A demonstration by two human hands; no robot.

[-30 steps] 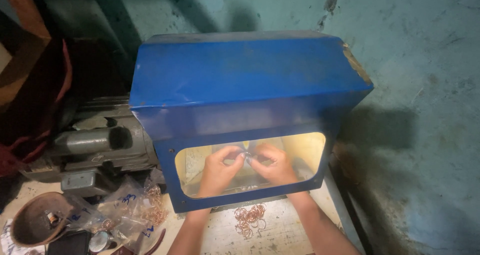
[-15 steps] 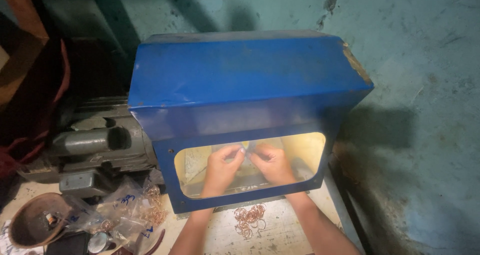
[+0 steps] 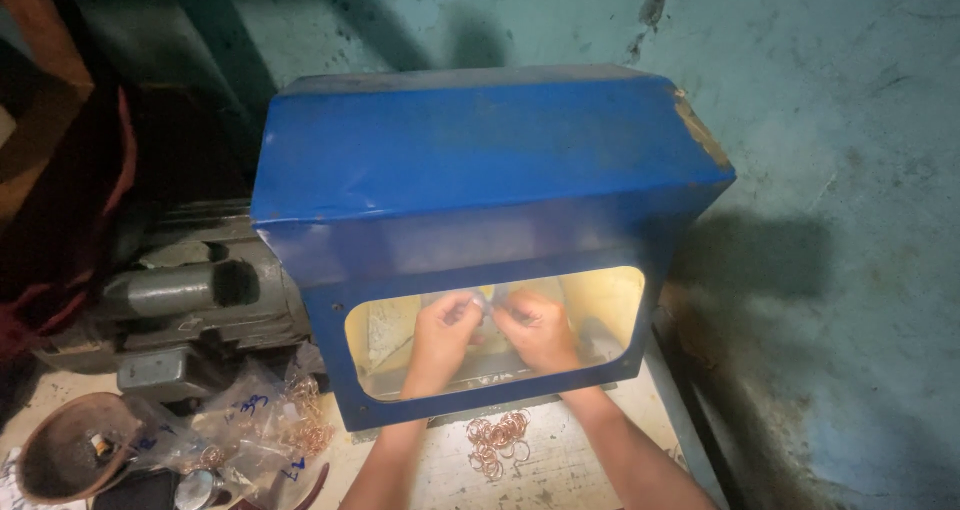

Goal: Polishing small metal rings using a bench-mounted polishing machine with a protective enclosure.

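Both my hands reach through the lit opening of a blue metal hood. My left hand and my right hand meet in the middle inside it, fingers pinched together on a small pale object held between them. What that object is I cannot make out. A pile of small copper-coloured rings lies on the bench just in front of the hood, between my forearms.
A grey electric motor sits to the left of the hood. Clear plastic bags with more copper rings lie at the lower left, beside a brown bowl. A teal wall stands behind and to the right.
My hands have stayed together inside the opening, with only small finger movements around the small object.
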